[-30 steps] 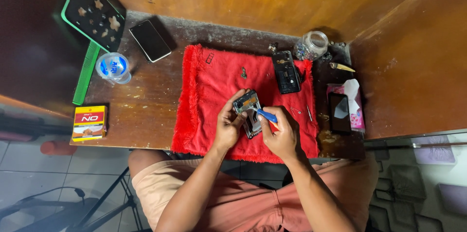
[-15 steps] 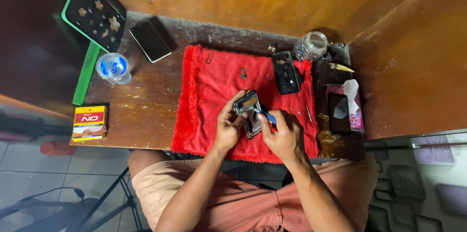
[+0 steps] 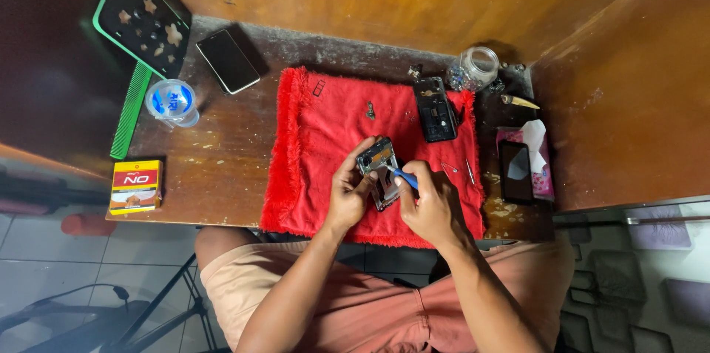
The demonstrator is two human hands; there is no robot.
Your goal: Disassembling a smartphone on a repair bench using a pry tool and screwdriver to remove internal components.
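centrally, opened phone [image 3: 379,170] on red cloth [image 3: 318,146]

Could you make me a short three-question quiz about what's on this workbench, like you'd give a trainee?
1. True or false: the left hand holds the opened phone over the red cloth.
2. What does the right hand hold? A) a green comb B) a blue-handled tool C) a glass jar
3. Fill in: the dark intact phone lies on the bare ____ table, left of the cloth.

Key: 1 true; 2 B; 3 wooden.
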